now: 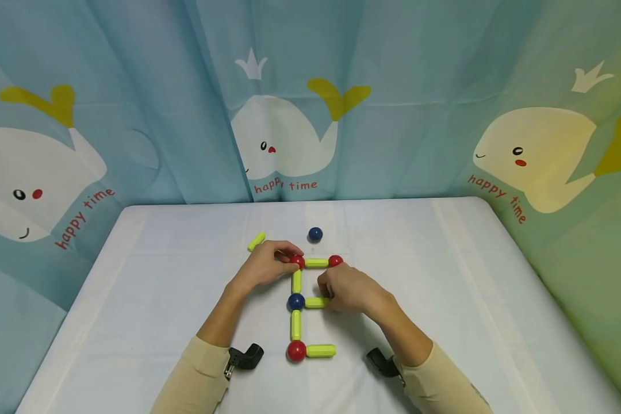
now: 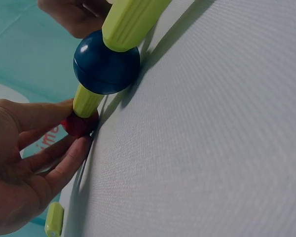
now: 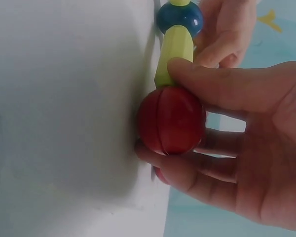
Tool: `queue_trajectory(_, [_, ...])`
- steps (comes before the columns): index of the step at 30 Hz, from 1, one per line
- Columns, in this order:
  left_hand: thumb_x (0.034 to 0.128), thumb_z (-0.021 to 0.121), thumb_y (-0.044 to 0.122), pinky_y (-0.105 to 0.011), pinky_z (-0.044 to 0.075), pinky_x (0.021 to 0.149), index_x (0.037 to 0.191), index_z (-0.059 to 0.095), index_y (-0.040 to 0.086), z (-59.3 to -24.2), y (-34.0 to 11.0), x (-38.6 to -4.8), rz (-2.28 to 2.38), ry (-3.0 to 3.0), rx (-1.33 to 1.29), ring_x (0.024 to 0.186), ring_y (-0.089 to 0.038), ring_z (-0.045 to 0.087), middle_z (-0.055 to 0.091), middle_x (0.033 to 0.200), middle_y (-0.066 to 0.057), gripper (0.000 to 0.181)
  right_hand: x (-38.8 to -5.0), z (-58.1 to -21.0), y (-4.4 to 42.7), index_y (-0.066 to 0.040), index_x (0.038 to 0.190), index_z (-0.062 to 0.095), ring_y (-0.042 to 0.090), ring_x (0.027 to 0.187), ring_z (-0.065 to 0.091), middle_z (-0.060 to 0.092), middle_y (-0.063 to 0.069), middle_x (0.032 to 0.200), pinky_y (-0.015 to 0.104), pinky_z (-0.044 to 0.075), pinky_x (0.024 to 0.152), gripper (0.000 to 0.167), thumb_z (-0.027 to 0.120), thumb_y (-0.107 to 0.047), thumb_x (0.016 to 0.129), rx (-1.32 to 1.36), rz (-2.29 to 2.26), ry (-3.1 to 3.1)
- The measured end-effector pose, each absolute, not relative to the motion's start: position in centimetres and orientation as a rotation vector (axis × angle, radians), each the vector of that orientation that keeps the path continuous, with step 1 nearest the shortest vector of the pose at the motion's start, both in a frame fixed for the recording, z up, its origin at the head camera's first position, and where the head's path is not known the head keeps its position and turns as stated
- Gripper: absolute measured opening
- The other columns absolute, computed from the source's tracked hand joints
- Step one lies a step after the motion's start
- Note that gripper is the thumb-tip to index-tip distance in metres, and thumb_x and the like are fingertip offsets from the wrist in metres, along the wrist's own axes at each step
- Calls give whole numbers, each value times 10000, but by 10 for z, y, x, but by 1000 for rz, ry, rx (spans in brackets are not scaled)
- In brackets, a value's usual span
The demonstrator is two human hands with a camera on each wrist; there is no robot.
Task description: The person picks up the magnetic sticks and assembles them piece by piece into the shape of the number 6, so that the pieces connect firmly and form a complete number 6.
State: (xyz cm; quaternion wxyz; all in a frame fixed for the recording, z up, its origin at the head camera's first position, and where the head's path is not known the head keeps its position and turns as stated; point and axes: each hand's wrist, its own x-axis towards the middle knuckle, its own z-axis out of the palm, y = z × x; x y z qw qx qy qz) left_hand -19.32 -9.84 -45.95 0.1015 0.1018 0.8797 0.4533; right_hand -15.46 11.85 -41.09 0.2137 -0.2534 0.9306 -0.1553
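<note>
Yellow-green sticks and balls lie joined on the white table. My left hand (image 1: 266, 265) pinches the red ball (image 2: 80, 125) at the upper left corner between thumb and fingers. A stick (image 1: 296, 282) runs from it to a blue ball (image 1: 296, 301). From that blue ball a middle stick (image 3: 175, 52) leads right to another red ball (image 3: 172, 120), which my right hand (image 1: 354, 287) grips; in the head view the hand hides this ball. A third red ball (image 1: 335, 261) ends the top stick (image 1: 317, 263), just beyond my right hand.
A lower stick (image 1: 296, 325) joins the blue ball to a near red ball (image 1: 296, 351), with a stick (image 1: 321, 351) pointing right from it. Beyond the hands lie a loose blue ball (image 1: 315, 234) and a loose stick (image 1: 256, 241). A whale-print curtain (image 1: 419, 144) hangs behind the table (image 1: 134, 287).
</note>
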Motion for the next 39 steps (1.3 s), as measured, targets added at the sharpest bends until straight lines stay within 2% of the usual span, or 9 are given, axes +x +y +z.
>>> queue_trajectory(17, [908, 796, 124, -356, 555, 884, 1119, 791, 184, -459, -97, -192, 1319, 2622, 341, 936, -174, 650, 738, 1024, 13, 220, -160, -406, 124, -130, 829, 697, 155, 684, 574, 613, -29, 714, 319, 501, 642, 199, 880, -61, 794, -687, -472, 2586])
queue_trajectory(24, [913, 795, 126, -363, 554, 899, 1121, 788, 193, -459, -97, -193, 1313, 2618, 341, 955, -181, 643, 734, 1046, 17, 218, -169, -399, 136, -78, 962, 720, 148, 758, 580, 649, -9, 820, 306, 504, 685, 126, 804, -74, 869, -700, -608, 2638])
queue_trajectory(30, [920, 789, 126, -368, 563, 904, 1122, 785, 193, -458, -98, -192, 1294, 2627, 313, 966, -185, 647, 734, 1049, 12, 212, -177, -400, 143, -71, 953, 735, 160, 762, 587, 678, 7, 819, 313, 493, 694, 73, 774, -59, 892, -712, -726, 2744])
queue_trajectory(35, [920, 791, 137, -367, 562, 902, 1126, 784, 199, -458, -99, -190, 1283, 2631, 306, 962, -182, 641, 729, 1037, 16, 215, -183, -404, 147, -92, 987, 752, 185, 800, 606, 692, 46, 882, 322, 502, 708, 98, 767, -46, 902, -633, -788, 2787])
queue_trajectory(39, [921, 788, 136, -368, 555, 901, 1115, 783, 200, -458, -97, -192, 1291, 2633, 343, 955, -176, 643, 732, 1035, 24, 205, -187, -407, 151, -76, 1042, 755, 239, 850, 646, 695, 111, 986, 376, 543, 748, 154, 742, -16, 900, -579, -823, 2829])
